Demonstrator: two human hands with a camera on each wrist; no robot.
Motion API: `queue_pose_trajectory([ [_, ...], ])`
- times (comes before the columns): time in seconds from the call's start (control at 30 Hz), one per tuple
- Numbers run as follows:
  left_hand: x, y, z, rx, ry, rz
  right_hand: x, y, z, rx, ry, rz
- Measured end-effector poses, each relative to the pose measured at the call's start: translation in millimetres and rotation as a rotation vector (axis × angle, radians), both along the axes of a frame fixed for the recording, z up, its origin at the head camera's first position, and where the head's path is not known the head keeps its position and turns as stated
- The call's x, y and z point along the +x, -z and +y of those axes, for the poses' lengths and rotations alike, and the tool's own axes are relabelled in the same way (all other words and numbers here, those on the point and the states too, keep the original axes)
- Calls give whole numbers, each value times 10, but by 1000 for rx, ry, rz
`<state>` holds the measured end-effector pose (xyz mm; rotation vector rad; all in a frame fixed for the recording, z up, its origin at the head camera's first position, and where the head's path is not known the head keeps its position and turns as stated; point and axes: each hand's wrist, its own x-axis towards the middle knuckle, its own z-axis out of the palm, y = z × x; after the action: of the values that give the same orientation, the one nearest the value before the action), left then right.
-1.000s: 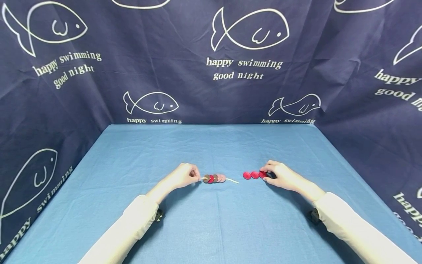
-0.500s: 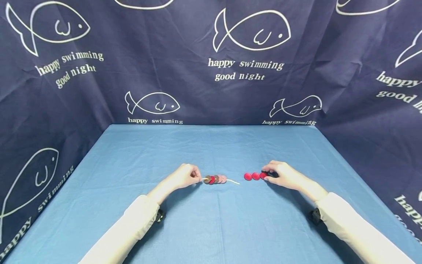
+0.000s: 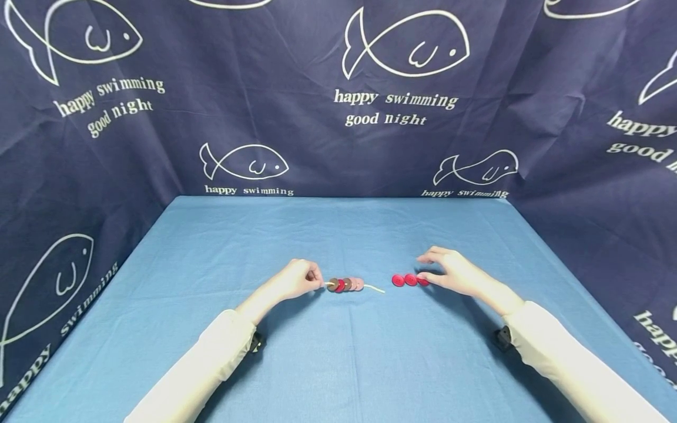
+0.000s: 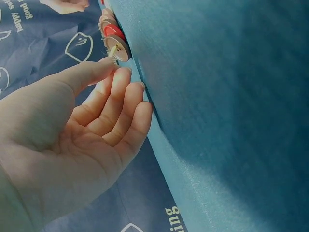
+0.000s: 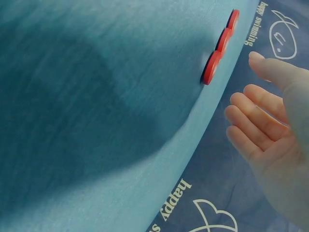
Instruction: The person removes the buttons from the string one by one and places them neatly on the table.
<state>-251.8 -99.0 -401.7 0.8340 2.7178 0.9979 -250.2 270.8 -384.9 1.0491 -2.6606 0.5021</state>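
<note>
A pale cord [image 3: 374, 288] runs through a row of brown, red and pink buttons [image 3: 347, 285] near the middle of the table. My left hand [image 3: 302, 279] pinches the cord's left end between thumb and fingertips, as the left wrist view shows beside the brown button [image 4: 117, 47]. To the right of the cord's free end lie three red buttons [image 3: 411, 279] in a line. My right hand [image 3: 452, 271] hovers over the rightmost one, its thumb overlapping it in the head view. In the right wrist view the fingers [image 5: 256, 116] are spread apart from the red buttons [image 5: 212, 67] and hold nothing.
A blue cloth [image 3: 338, 352] covers the table. Dark blue curtains [image 3: 317, 135] printed with white fish hang behind it and along both sides. A small dark device [image 3: 503, 338] sits under the right wrist, close to the cuff.
My right hand has lifted off the rightmost red button and its fingers have spread, leaving the three red buttons in a line. My left hand stays on the cord.
</note>
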Motion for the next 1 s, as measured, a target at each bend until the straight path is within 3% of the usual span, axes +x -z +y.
queue_pose_trajectory([
  [0.17,-1,-7,-5,8,6,8,-12,-10,-53,-6,-9,13],
  [0.43,-4,-1,-9,-8,-6,6,-17,-24,-177,-19,-23,-33],
  [1.0,-1,12,-5,-8,-11,0,-59,2,-372,-38,-84,1],
])
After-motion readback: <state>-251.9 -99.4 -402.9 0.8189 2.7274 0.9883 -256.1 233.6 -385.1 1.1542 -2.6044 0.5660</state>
